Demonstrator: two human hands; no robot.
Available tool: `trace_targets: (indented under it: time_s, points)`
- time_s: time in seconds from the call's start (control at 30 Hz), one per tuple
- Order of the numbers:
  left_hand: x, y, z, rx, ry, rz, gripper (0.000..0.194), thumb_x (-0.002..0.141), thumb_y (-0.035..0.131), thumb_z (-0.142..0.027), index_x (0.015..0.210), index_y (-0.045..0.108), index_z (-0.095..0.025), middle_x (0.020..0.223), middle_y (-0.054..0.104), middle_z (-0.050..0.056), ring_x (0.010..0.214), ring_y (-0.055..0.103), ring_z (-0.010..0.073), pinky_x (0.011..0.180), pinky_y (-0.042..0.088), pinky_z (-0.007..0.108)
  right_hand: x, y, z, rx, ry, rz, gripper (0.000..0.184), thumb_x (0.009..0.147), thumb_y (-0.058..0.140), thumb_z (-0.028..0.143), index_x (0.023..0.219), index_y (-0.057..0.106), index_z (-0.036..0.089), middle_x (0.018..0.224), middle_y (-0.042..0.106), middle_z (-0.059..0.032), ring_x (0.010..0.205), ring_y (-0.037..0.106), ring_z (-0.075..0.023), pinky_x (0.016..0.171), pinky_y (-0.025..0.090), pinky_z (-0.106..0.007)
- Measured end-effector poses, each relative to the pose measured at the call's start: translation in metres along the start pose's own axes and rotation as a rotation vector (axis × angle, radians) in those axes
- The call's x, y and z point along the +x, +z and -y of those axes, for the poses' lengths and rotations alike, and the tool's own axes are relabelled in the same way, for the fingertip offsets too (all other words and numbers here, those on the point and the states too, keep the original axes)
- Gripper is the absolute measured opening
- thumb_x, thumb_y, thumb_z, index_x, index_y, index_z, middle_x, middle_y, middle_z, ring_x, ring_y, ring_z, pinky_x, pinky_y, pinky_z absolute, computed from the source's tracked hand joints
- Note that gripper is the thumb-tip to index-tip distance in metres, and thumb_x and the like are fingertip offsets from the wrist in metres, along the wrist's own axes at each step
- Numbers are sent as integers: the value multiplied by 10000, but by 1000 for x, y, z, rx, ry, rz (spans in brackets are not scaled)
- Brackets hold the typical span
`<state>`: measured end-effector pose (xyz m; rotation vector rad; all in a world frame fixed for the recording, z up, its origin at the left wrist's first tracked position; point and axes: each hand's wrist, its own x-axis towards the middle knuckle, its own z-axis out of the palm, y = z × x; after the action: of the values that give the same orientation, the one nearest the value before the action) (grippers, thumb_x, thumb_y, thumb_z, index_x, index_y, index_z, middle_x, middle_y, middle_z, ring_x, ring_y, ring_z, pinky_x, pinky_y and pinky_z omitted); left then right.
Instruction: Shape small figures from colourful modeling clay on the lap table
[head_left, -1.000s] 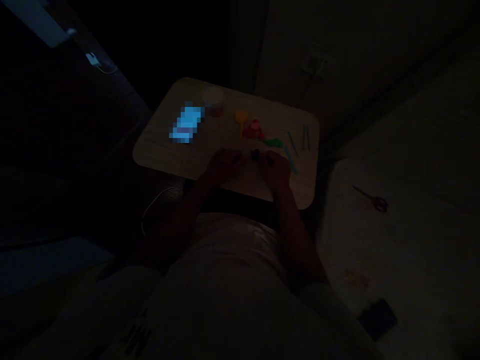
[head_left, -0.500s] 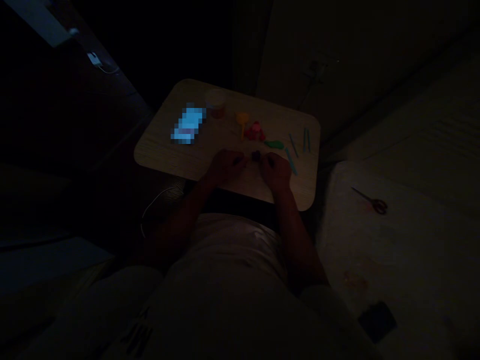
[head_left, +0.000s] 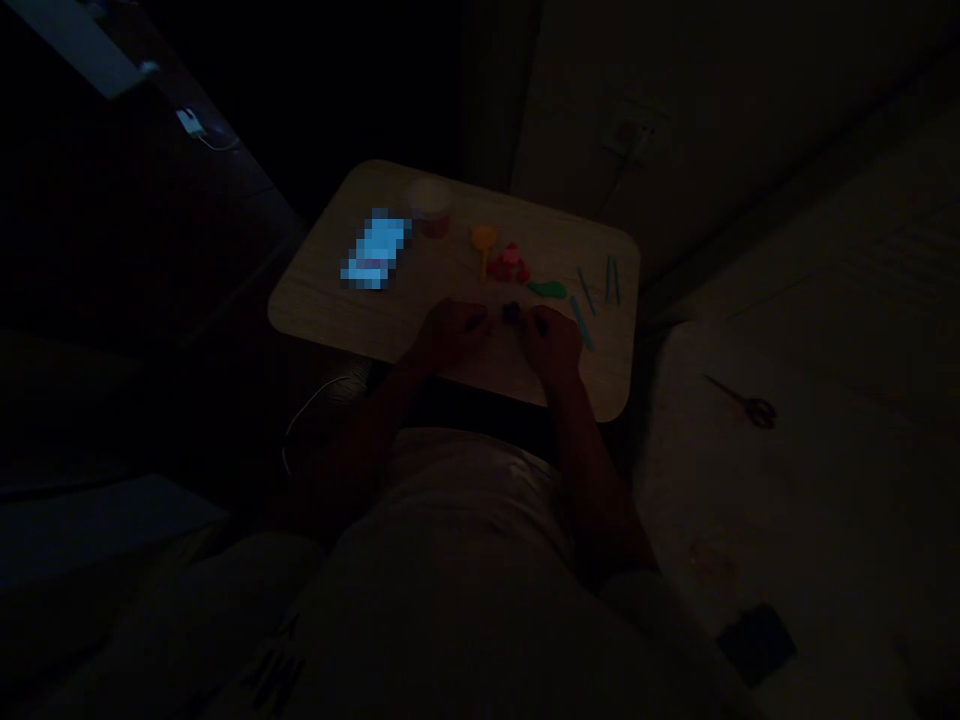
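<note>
The light is very dim. My left hand [head_left: 454, 332] rests over the near side of a small wooden-topped table [head_left: 322, 295], fingers curled and tips close together. Facing it, my right hand [head_left: 553, 342] is also closed, its fingertips at a small dark lump [head_left: 511, 312]. What either hand pinches, if anything, is too dark to make out. Just beyond lie a red shaped piece [head_left: 511, 264], an orange scoop-like piece [head_left: 484, 240] and a green elongated piece [head_left: 547, 289]. A light-blue flat stick [head_left: 581, 322] lies right beside my right hand.
A bright pixelated screen [head_left: 376, 250] and a clear tub [head_left: 431, 208] stand at the table's left. Thin blue sticks [head_left: 613, 280] lie at its right. Scissors [head_left: 750, 405] and a dark blue square [head_left: 756, 642] rest on a pale surface to the right. A wall socket [head_left: 636, 132] is behind.
My two hands and the things on the table stay nearly where they were. The view has shifted very slightly.
</note>
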<state>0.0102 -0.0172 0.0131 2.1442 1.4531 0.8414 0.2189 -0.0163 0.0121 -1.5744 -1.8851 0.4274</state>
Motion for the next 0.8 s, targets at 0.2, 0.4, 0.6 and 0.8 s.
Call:
trace_targets:
  time_s: [0.2,0.4,0.6,0.8]
  points:
    - [0,-1,-2,6,-21,18,383,973,526,-402,651,539,-197,632,569,7,620,524,172,628,306,334,0,0,-1,-26,10,18,394,1056,495,464,809,681,219,808,702,-54,750,630,-235,627,318,-320]
    - [1,-2,-4,7,-27,14,368,969,534,-368,643,542,-197,635,571,10,619,511,172,642,329,330,0,0,-1,-16,-8,8,373,1047,509,450,815,690,221,816,710,-60,761,639,-247,639,346,-324]
    - [0,0,-1,-2,-6,0,373,971,525,-384,648,525,-198,628,545,6,612,512,171,638,305,331,0,-1,0,-8,-9,0,381,1047,501,450,787,661,222,803,703,-59,753,638,-244,623,316,-326]
    - [1,-1,-2,-25,-15,13,367,944,491,-428,651,501,-208,630,533,12,621,506,181,648,284,343,0,0,-1,-40,4,6,399,1048,488,457,749,617,227,782,692,-48,718,614,-226,617,313,-321]
